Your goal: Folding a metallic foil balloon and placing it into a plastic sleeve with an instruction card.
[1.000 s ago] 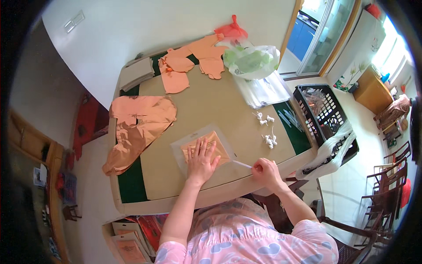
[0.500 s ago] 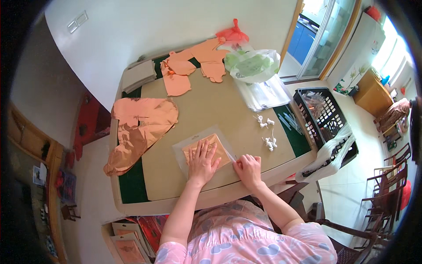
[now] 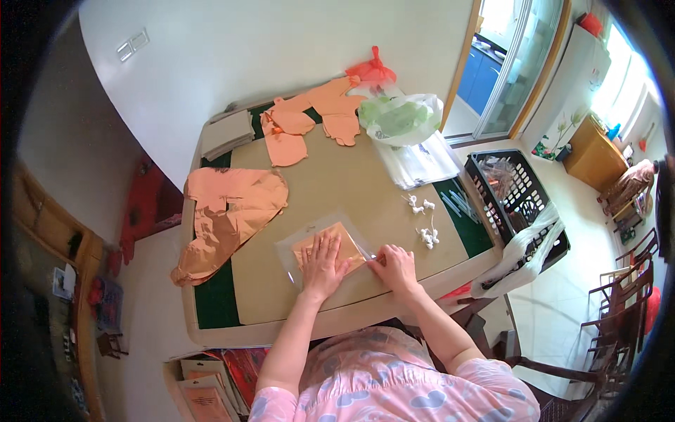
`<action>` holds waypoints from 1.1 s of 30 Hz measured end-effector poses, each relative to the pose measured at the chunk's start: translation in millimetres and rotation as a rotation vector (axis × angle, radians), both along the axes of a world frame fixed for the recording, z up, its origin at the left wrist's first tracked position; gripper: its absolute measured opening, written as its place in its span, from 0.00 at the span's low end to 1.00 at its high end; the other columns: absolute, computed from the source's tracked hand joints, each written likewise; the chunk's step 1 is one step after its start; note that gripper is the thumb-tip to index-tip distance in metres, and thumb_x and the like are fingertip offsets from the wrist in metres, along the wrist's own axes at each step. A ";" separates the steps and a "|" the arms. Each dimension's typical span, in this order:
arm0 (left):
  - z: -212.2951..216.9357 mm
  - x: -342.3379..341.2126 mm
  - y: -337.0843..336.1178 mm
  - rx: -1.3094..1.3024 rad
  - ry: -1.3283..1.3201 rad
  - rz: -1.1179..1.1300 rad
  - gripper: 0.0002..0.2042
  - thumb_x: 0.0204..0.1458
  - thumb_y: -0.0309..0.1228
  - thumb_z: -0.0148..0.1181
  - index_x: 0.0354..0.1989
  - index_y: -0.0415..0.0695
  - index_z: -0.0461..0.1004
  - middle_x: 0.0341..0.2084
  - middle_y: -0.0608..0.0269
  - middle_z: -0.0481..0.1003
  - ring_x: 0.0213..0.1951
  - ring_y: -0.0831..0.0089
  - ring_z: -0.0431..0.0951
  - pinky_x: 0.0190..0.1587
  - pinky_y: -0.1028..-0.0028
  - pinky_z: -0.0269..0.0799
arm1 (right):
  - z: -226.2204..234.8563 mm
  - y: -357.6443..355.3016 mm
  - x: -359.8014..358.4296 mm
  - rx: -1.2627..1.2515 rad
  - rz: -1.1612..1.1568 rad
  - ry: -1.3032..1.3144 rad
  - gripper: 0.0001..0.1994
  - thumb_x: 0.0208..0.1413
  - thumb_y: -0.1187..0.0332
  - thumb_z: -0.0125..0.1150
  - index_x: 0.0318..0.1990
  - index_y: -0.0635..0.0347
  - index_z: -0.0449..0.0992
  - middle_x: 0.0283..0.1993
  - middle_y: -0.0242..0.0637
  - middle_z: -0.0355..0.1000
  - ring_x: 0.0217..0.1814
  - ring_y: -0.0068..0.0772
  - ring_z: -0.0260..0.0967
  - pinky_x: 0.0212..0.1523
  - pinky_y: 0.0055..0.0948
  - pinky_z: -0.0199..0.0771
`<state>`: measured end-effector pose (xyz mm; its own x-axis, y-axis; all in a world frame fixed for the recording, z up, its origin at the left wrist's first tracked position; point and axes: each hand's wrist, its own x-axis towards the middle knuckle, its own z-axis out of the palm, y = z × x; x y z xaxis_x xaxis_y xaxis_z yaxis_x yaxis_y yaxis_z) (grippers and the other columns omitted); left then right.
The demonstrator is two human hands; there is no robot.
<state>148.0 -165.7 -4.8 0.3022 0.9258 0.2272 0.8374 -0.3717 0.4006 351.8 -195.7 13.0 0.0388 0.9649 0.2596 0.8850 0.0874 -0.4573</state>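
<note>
On the brown board [image 3: 351, 179] in front of me lies a folded copper-coloured foil piece [image 3: 346, 239] inside a clear plastic bag [image 3: 284, 252]. My left hand [image 3: 323, 269] rests flat on it with the fingers spread. At the bag's right edge my right hand [image 3: 395, 269] is closed, its thumb and fingers pinching the plastic. A large flattened copper foil balloon [image 3: 235, 211] spreads out to the left. Further back lie more flat foil balloons [image 3: 288, 133].
Cardboard sheets [image 3: 228, 135] are stacked at the back left. Clear bags [image 3: 422, 165] lie back right under a green-and-white plastic bag [image 3: 404, 119]. White string bundles [image 3: 425, 238] and thin straws [image 3: 460, 204] are nearer. A black crate [image 3: 517, 186] stands beyond the table's right edge.
The whole view has shifted slightly. My left hand stays pressed on the packet, while my right hand still pinches at the bag's edge with its fingers slightly changed.
</note>
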 end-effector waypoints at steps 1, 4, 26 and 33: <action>-3.8 -3.1 1.9 0.009 0.000 0.007 0.32 0.57 0.50 0.53 0.68 0.52 0.57 0.70 0.54 0.51 0.71 0.55 0.48 0.67 0.42 0.40 | 2.5 1.2 1.5 -0.063 0.015 0.028 0.10 0.48 0.61 0.67 0.30 0.56 0.76 0.32 0.37 0.75 0.37 0.41 0.72 0.39 0.40 0.68; -0.1 -5.3 6.4 0.177 -0.432 0.020 0.27 0.55 0.45 0.57 0.63 0.50 0.64 0.64 0.54 0.61 0.67 0.54 0.56 0.66 0.48 0.49 | 0.0 2.8 7.2 -0.167 -0.011 0.283 0.08 0.50 0.64 0.66 0.31 0.59 0.77 0.29 0.38 0.75 0.32 0.37 0.74 0.34 0.37 0.72; 30.7 66.2 -56.8 0.440 0.184 -0.205 0.05 0.47 0.30 0.53 0.24 0.45 0.75 0.28 0.66 0.72 0.38 0.69 0.71 0.43 0.67 0.65 | -14.0 -14.0 3.9 -0.201 -0.077 0.564 0.08 0.51 0.69 0.66 0.30 0.67 0.77 0.24 0.40 0.76 0.25 0.25 0.73 0.27 0.27 0.73; 16.7 50.7 -52.8 0.341 -0.204 -0.135 0.03 0.45 0.29 0.58 0.23 0.46 0.74 0.28 0.64 0.72 0.38 0.66 0.72 0.42 0.64 0.66 | -19.1 -8.3 4.0 -0.315 -0.078 0.731 0.08 0.53 0.69 0.65 0.30 0.67 0.77 0.23 0.38 0.76 0.23 0.23 0.71 0.26 0.25 0.72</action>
<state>198.7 -218.5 11.8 0.3325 0.7425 0.5815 0.6884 -0.6125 0.3886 355.9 -204.0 -6.1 0.1649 0.9761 -0.1418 0.3496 -0.1923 -0.9170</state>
